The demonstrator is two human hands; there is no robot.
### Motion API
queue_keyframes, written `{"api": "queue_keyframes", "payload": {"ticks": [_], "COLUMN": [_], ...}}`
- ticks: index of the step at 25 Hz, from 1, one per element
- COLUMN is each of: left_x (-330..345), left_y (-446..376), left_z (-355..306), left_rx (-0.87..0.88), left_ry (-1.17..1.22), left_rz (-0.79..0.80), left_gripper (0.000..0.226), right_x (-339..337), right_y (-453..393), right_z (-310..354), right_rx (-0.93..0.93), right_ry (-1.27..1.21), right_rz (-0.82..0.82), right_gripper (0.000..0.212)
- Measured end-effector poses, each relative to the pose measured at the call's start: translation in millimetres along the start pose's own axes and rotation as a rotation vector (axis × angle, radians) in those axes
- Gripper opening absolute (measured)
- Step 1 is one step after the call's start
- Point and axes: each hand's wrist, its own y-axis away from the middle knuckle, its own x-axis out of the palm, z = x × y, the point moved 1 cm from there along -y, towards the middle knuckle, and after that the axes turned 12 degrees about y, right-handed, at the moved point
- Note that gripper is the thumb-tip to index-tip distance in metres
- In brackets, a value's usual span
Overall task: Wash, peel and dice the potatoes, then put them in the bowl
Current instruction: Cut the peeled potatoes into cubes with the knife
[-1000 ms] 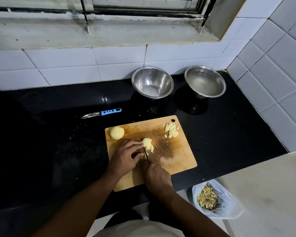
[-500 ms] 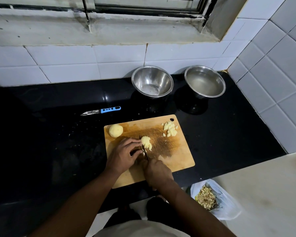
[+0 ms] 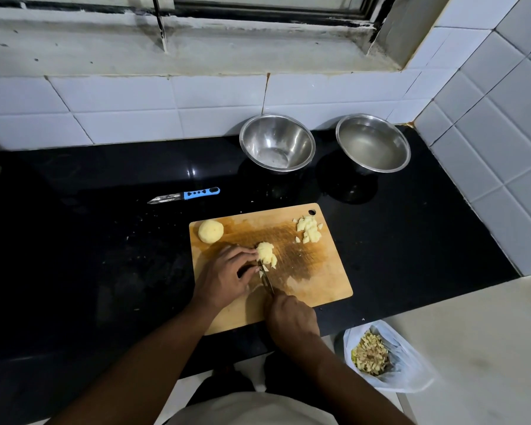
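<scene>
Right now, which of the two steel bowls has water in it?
The right bowl, nearest the tiled corner: its inside looks filled with cloudy liquid. The left bowl, behind the cutting board, shows only its bare shiny bottom.

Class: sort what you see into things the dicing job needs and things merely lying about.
Job: cutting board, knife, potato being cut, whole peeled potato, diced pile, left bowl.

Lying about: peeler, bag of peelings.
</scene>
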Motion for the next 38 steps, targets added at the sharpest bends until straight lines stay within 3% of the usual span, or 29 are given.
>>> {"api": "queue_keyframes", "payload": {"ticks": [7,16,22,27,33,38], "left_x": [4,6,5,6,10,0], "left_y": [-1,-1,-2,-1,-1,6], "left_z": [0,-6,-8,-7,-4,-14], "left_rx": [0.003,-0.059,-0.089,-0.082,-0.117,-0.093], "left_ry": [-0.030,-0.042,-0.037,0.021,0.064,0.042], "left_rz": [-0.010,-0.027,-0.058,-0.098,-0.098,-0.087], "left_gripper": [0.023,0.018,0.014,0.014,0.011,0.025], "right_x": [10,12,29,20,13,5], "right_y": [-9,-5,5,10,4,-15], "right_z": [3,-4,-10,-18,-20,-28], "right_rx": [-0.103,-0.076,-0.128,-0.007,0.153,0.194], "right_ry": [0.028,-0.005,0.047,-0.133,-0.246,-0.439], "right_rz": [-0.122,-0.030,-0.084,-0.251,-0.257,-0.246], "right_gripper": [0.033,0.031,0.024,0.036,0.047,0.048]}}
